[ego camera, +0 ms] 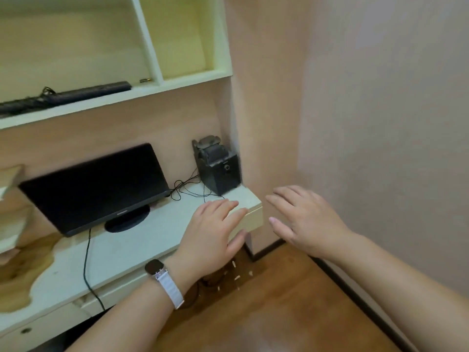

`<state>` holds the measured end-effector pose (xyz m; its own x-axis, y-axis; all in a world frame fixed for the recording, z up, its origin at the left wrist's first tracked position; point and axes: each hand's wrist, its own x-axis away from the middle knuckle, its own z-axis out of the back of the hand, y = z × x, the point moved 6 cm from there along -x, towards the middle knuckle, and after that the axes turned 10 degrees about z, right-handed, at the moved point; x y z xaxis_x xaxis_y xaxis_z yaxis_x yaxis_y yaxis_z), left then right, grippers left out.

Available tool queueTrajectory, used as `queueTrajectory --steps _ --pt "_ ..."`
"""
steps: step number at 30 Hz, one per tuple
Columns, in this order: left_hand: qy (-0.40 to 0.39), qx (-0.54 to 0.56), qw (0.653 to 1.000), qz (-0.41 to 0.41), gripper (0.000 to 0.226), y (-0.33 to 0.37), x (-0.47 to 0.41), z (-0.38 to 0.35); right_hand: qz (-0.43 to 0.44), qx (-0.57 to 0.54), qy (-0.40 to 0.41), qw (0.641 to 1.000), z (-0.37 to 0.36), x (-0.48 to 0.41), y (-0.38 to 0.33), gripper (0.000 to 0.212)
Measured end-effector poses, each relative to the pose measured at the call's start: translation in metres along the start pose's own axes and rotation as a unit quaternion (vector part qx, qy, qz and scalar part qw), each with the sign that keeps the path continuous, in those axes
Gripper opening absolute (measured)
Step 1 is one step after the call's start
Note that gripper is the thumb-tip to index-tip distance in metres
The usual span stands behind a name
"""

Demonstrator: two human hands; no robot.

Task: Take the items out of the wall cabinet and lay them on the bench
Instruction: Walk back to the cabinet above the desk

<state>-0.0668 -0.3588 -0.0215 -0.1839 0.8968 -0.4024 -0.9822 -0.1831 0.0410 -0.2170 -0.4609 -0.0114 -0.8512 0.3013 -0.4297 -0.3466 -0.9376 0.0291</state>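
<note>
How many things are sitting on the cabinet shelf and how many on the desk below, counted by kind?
Cabinet shelf:
Long black bar: 1
Small brass-coloured piece: 1
Desk:
Black monitor: 1
Black speaker box: 1
Dark gadget on top of the speaker box: 1
Total: 5

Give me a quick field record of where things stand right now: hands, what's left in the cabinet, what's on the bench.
left hand: open, empty, over the bench's right end
right hand: open, empty, off the bench's right end
wall cabinet: long black bar-shaped device with cables, small brass-coloured item; right compartment looks empty
bench: monitor, black speaker box, loose wires
wrist: watch on left
</note>
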Motion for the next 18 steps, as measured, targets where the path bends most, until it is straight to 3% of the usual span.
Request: queueTrajectory --steps 10,18 --pt "0.073 0.036 0.996 0.036 0.044 -0.139 -0.105 -0.016 0.021 0.038 -0.020 0.999 -0.043 -0.149 0.020 0.051" --pt "0.136 0.038 0.990 0.011 0.042 -0.220 -0.194 -0.008 0.043 0.095 0.004 0.995 -0.048 -0.249 0.042 0.047"
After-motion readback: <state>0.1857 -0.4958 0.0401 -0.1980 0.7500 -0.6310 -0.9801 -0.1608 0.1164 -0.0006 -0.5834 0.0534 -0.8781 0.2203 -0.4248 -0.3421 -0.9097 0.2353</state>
